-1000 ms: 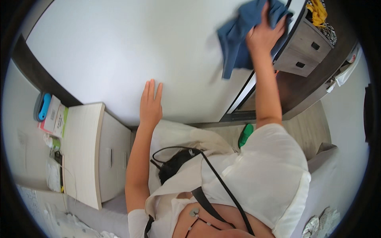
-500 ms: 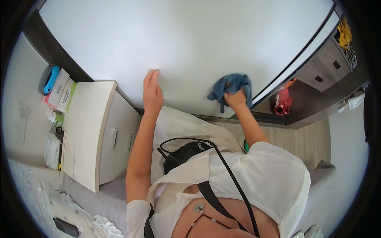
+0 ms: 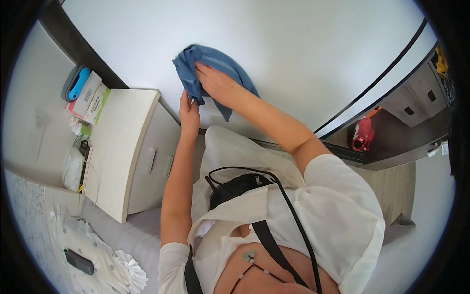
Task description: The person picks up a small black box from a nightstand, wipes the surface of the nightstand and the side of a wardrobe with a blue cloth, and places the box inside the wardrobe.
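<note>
A blue cloth lies pressed against a white wardrobe door. My right hand lies flat on the cloth with its fingers spread over it. My left hand is just below and to the left of it. Its fingers pinch the cloth's lower left corner against the door.
A pale wooden bedside cabinet stands at the left, with a blue object, small boxes and cables by the wall. A red bag sits in the open dark wardrobe section at right. A dark phone lies on the bedding.
The right hand has swept the cloth from the upper right down and across to the left over the door. The left hand, flat on the door before, now holds the cloth's corner.
</note>
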Tool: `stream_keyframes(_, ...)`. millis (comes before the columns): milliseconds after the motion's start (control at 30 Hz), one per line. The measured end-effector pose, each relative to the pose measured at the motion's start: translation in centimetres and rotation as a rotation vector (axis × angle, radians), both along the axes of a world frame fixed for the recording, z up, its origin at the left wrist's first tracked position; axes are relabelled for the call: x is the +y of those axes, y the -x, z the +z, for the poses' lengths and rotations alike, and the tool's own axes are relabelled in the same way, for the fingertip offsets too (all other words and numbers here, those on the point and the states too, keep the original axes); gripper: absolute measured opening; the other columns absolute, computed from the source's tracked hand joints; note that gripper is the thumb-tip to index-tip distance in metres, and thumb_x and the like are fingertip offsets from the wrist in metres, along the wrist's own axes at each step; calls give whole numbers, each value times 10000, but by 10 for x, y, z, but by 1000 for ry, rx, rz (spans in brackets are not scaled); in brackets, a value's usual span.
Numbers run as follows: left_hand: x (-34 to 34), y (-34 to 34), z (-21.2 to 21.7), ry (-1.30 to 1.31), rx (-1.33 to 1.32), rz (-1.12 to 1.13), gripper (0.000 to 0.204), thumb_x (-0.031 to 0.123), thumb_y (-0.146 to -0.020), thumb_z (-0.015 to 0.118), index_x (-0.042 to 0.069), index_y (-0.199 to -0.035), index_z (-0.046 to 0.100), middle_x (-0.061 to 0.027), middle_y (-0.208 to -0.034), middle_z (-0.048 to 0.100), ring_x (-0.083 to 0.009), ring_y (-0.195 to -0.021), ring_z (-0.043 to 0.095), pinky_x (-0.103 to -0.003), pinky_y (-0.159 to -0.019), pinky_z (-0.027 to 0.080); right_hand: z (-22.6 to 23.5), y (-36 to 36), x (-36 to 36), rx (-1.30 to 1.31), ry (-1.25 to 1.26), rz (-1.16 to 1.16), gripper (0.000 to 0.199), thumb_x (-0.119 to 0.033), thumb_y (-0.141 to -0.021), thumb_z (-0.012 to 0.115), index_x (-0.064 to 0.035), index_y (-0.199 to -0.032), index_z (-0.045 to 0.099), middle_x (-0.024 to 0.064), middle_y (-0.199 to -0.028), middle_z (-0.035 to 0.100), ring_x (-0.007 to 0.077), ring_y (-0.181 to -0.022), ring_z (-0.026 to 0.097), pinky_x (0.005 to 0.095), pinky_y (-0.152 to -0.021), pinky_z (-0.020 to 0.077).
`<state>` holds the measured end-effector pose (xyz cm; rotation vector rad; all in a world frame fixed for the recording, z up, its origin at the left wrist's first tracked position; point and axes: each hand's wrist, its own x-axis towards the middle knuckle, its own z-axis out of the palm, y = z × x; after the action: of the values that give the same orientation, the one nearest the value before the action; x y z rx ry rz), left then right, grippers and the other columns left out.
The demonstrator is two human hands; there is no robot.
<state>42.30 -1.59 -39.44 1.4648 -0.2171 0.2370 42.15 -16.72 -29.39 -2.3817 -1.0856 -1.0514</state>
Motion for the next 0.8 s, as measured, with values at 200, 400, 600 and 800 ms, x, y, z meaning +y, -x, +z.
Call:
stream_keyframes(200,11,9,18,-392,-57,91,541,-71,-809,359,-3,-1343,311,-162,-1322,394,-266,-1205,428,-341,-973,362,-35,31,-39,-231,1142,-268,586,5,-801,391,34,-1371,254,152,-1452,238,227,-1222,427,300,-977,384)
stream_keyframes(400,-6,11,26,-329,-74,17,596,-70,-791,333,23,-1376,263,-170,-1410,275,-292,-1278,348,-388,-1040,298,-53,86,-111,623,667,-194,552,-47,-811,402,14,-1354,324,122,-1433,295,211,-1240,406,271,-984,383)
stream_keyframes(600,-3,18,35,-85,47,-118,703,-117,-762,321,24,-1422,124,-126,-1468,186,-242,-1336,263,-273,-989,307,0,68,-76,353,298,-159,622,26,-765,449,-35,-1365,301,122,-1418,305,256,-1160,470,315,-915,432)
stream_keyframes(800,-4,3,17,-20,-23,-177,772,-141,-713,314,30,-1432,93,-141,-1470,193,-242,-1352,227,-259,-1001,277,10,22,-26,239,182,45,629,43,-781,420,-29,-1383,253,140,-1435,262,286,-1200,425,333,-974,384)
